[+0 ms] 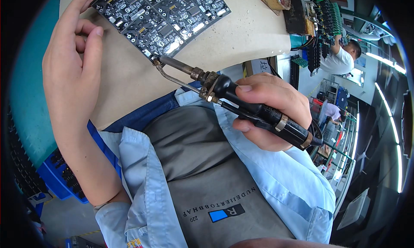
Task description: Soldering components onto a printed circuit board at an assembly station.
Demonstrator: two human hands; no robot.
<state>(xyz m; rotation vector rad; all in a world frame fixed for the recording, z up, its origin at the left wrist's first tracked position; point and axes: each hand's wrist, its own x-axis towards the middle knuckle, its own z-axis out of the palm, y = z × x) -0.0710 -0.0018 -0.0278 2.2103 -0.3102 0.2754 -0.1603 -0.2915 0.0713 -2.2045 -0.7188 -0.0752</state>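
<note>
Lt-blue shirt (284,187) open over dk-grey tee (194,168) w/ blk & blue rect. print (218,215).

Bright light; tube lights (399,168) glow at far right; glare flecks the circuit board (166,19); fisheye distortion bends the dark-rimmed edges.

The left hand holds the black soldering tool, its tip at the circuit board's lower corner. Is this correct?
Not quite: in the head view, the right hand holds the black soldering tool. Its tip is at the lower corner of the circuit board.
</note>
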